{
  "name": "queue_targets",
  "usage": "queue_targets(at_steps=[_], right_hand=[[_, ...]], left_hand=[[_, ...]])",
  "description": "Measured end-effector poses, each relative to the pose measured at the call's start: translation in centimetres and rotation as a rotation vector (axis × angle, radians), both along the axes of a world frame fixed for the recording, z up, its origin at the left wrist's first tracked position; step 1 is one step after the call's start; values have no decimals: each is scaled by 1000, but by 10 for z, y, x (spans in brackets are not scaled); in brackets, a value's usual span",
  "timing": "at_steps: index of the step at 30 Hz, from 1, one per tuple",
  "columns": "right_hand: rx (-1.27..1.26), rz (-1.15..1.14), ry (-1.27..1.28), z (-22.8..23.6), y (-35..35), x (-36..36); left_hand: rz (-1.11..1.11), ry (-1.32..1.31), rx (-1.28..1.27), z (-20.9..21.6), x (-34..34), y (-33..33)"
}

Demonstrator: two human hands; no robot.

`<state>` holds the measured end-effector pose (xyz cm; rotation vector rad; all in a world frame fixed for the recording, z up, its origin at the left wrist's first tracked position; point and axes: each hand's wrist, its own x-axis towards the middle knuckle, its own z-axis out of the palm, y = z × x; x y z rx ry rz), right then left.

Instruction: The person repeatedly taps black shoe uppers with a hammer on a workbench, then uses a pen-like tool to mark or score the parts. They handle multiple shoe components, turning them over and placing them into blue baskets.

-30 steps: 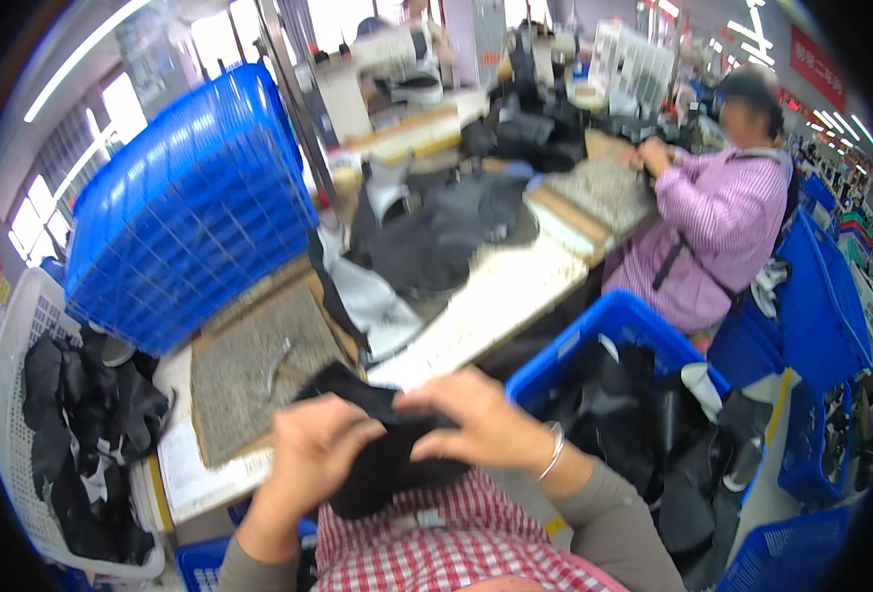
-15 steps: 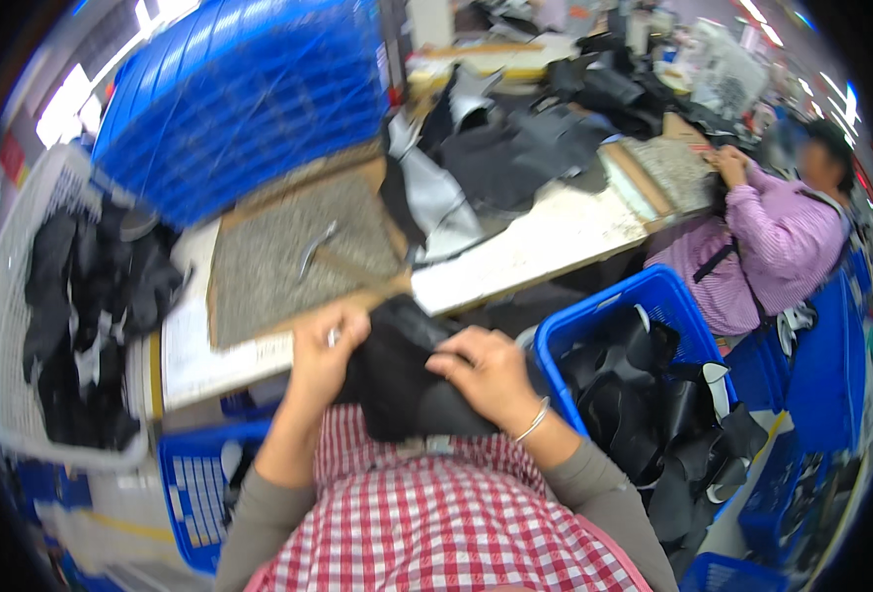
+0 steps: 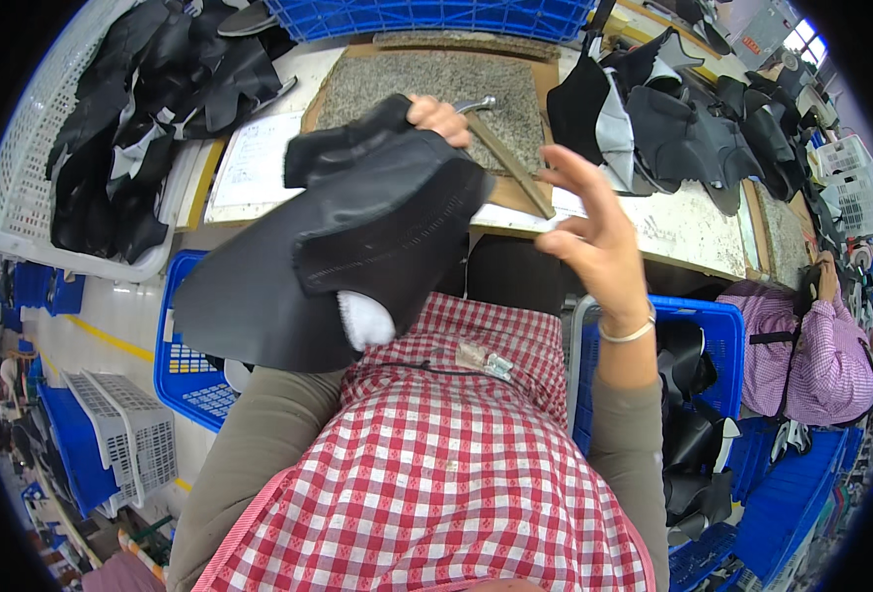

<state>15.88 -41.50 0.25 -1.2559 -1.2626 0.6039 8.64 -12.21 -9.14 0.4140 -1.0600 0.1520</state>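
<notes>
A black leather boot upper (image 3: 377,217) with a white lining patch hangs spread out in front of me, over the table's near edge and my lap. My left hand (image 3: 441,118) is closed on its top edge; the piece hides most of that hand and forearm. To the right, my right hand (image 3: 599,232) is raised with fingers apart, holding nothing and clear of the leather. Between the two hands a hammer (image 3: 510,163) lies on a rough grey pad (image 3: 397,79), its handle pointing toward me.
A white basket (image 3: 22,217) of black pieces stands on the left. More black and white cut pieces (image 3: 673,128) lie along the table's right. Blue crates (image 3: 708,316) flank my lap. A co-worker in a pink-striped top (image 3: 831,365) sits at the right. A blue crate (image 3: 436,15) stands behind the pad.
The boot upper has gone from between both hands at my lap to a raised, spread position in my left hand. My right hand has let go and lifted away. The view has shifted.
</notes>
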Motion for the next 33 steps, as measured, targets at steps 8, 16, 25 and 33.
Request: queue_targets(at_steps=[8,16,25,33], right_hand=[[-378,110,377,-38,14,-11],[-526,55,176,-67,8,0],[-566,-11,-313,-63,3,18],[-590,-529,-546,-96,-4,2]], left_hand=[[1188,812,1042,-6,-154,-42],[948,906,1347,57,-161,-42],[1061,1152,1255,-6,-109,-148],[1280,1439,849,-34,-109,-156]])
